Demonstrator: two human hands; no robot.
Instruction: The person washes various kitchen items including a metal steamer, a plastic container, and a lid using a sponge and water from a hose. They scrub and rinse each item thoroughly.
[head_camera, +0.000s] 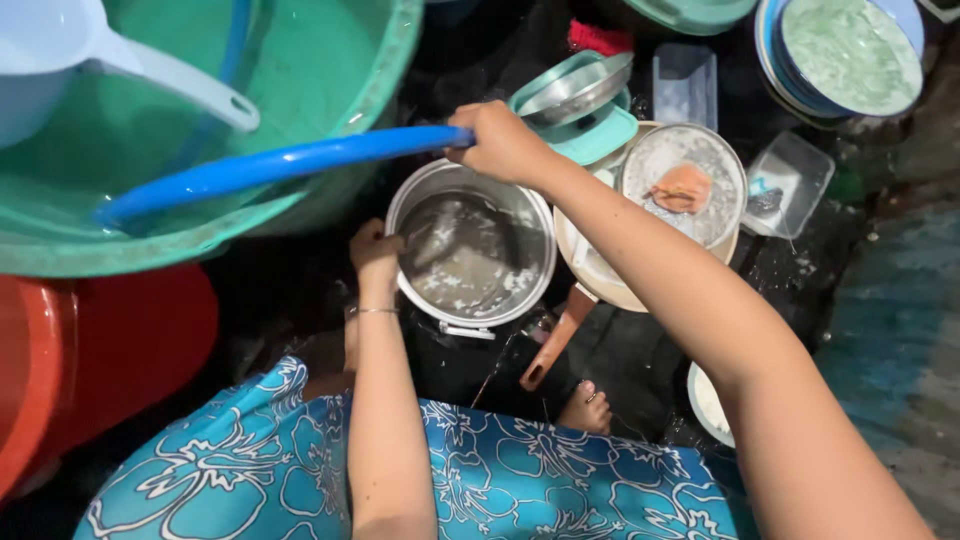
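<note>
One steel pot (470, 255), one blue hose (270, 165), two hands (375, 255) gripping them.

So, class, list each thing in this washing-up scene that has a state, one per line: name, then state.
Metal pot: upright, open, soapy water inside.
Blue hose: gripped at its end, over the pot's rim.
Right hand: closed around the hose.
Left hand: gripping the pot's rim.
Green tub: upright, open, the hose running out of it.
Dipper: resting in the green tub.
Lidded pan: covered, an orange cloth on the lid.
</note>
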